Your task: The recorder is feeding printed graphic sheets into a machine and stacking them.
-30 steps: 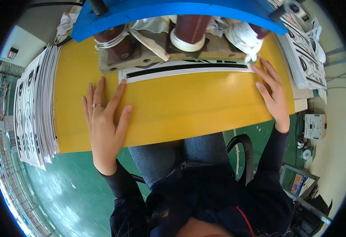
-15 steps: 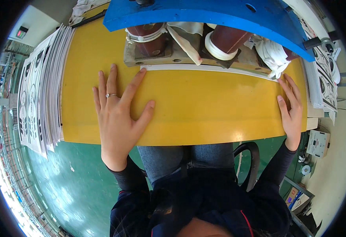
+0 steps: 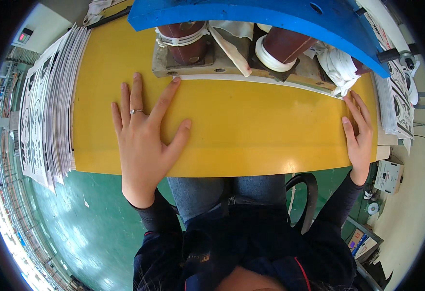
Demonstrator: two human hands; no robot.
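Note:
A white sheet point(image 3: 251, 79) lies mostly under the press's metal base point(image 3: 166, 64), and only its near edge shows as a thin strip. My left hand point(image 3: 144, 131) rests flat on the yellow tabletop point(image 3: 241, 131) with fingers spread. Its index fingertip touches the strip's left corner. At the far right, my right hand point(image 3: 359, 131) lies on the table, fingers stretched out, its fingertips at the strip's right corner. Above the base, a blue press plate point(image 3: 251, 12) covers the rest of the sheet. Brown cylinders point(image 3: 286, 46) stand between plate and base.
A tall stack of printed white sheets point(image 3: 52, 106) stands along the table's left edge. Another stack of printed sheets point(image 3: 392, 106) is at the right. White cloth point(image 3: 338, 70) is bunched by the right cylinder. A black chair armrest point(image 3: 309, 194) curves beside my lap.
The view has shifted slightly. Both hands keep nearly the same places at the strip's two corners, and nothing has been picked up or let go.

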